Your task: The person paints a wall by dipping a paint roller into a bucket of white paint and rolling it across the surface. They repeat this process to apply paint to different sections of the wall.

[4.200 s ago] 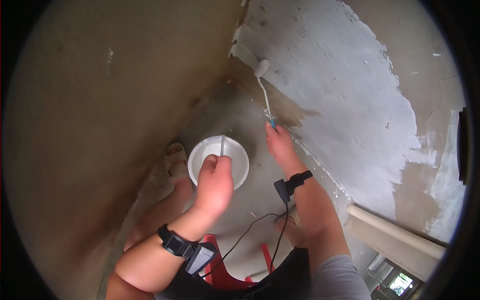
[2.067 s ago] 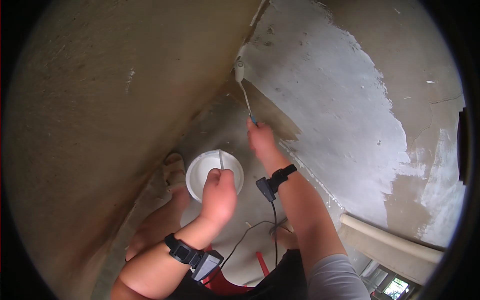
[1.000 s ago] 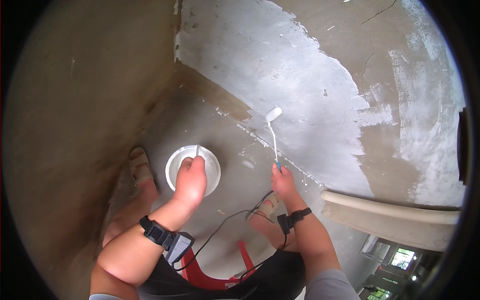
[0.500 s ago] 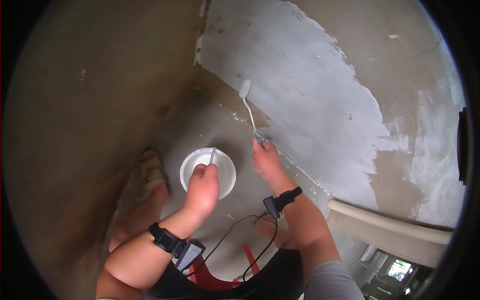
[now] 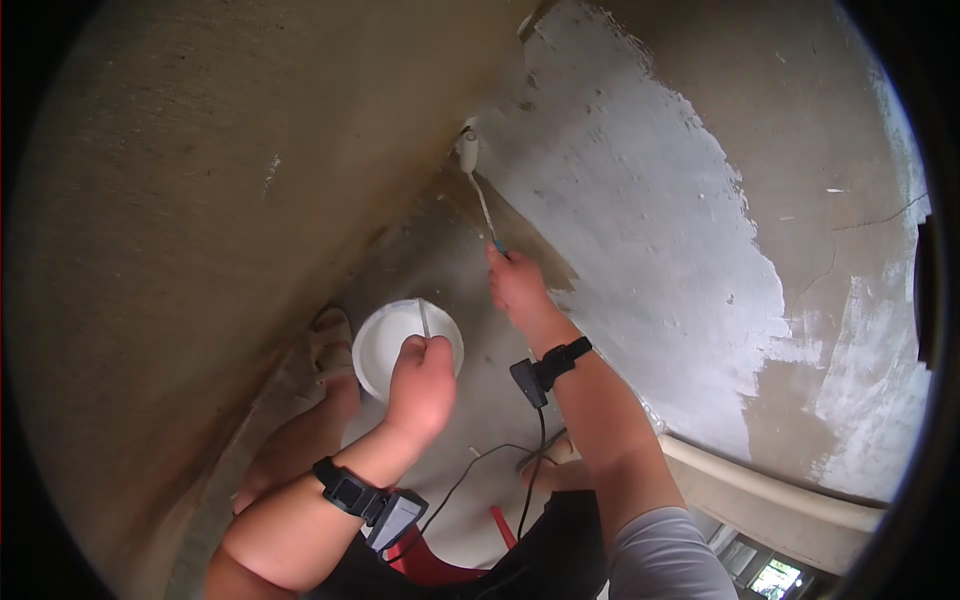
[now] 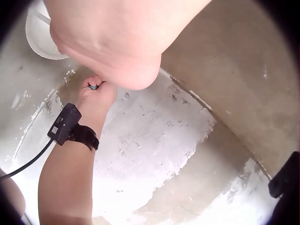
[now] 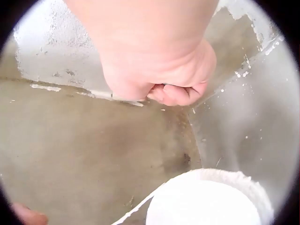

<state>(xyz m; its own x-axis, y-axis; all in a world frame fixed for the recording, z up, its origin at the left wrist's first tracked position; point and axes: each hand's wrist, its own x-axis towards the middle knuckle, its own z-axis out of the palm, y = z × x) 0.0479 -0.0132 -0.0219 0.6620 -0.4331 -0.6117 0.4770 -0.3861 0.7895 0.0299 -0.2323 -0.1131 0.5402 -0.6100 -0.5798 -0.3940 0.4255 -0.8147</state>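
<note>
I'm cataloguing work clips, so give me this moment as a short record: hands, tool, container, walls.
left hand: grips a thin pale strip meeting the rim of a round white bucket
right hand: grips the blue handle of a small white cylindrical paint roller
roller position: at the walls' corner; contact unclear
bucket interior: white
right wall: white-coated, ragged-edged, bare brown band along its bottom
left wall: brown, with small white marks

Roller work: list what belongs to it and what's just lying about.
Belongs:
paint roller, held by the right hand
white bucket, its apparent handle in the left hand
partly coated wall
red plastic seat, apparently under the person

Seemingly not:
black cable
beige round-edged piece beside the wall, loose or fixed unclear
</note>
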